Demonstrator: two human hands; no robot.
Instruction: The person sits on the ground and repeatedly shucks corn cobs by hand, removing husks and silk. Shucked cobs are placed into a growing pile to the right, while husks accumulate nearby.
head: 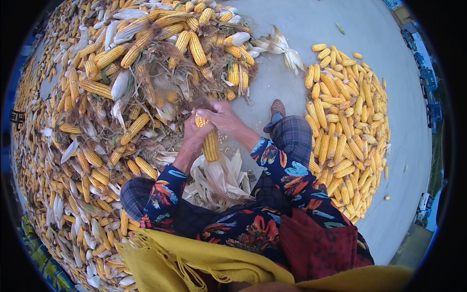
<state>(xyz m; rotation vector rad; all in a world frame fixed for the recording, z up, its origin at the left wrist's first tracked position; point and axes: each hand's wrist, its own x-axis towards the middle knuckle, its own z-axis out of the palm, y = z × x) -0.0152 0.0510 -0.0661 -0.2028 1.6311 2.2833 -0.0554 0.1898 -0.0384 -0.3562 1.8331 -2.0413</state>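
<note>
Between my two hands an ear of yellow corn (210, 146) is held over my lap, its lower part pointing toward me. My left hand (194, 133) wraps around the ear's middle, thumb across the kernels. At the far tip, my right hand (224, 116) grips the ear, with brown corn silk (199, 102) by its fingers. Pale dry husks (219, 179) hang or lie beneath the ear's near end; whether all are still attached I cannot tell. Some loose kernels (224, 149) are scattered on the floor beside the husks.
A big heap of corn ears, husks and silk (109, 87) spreads ahead and to my left. On my right lies a pile of husked ears (343, 127) on the concrete floor (277, 91). A torn husk (282, 49) lies ahead, and parked vehicles (428, 80) stand far right.
</note>
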